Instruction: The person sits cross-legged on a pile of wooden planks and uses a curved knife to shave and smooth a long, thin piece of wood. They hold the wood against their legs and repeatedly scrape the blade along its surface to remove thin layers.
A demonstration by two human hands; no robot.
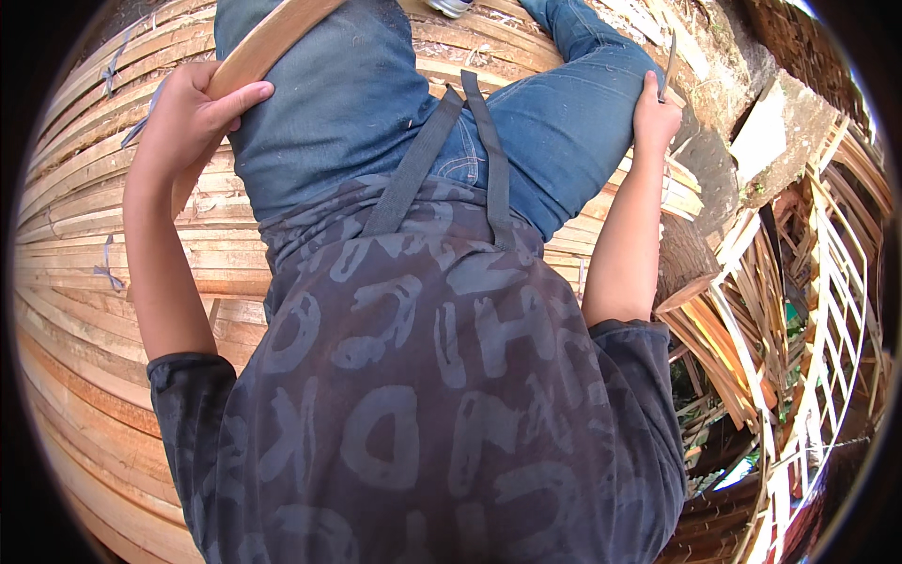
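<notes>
Piled wooden strips (75, 254) beneath slat (268, 47)

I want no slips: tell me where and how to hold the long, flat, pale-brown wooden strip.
The wooden strip is probably best gripped across its narrow width, from the person's left, where the left hand holds it. It is long and flat, slanting over the thigh in blue jeans, which crowds its right side; the left also avoids the thin metal blade in the right hand.
</notes>
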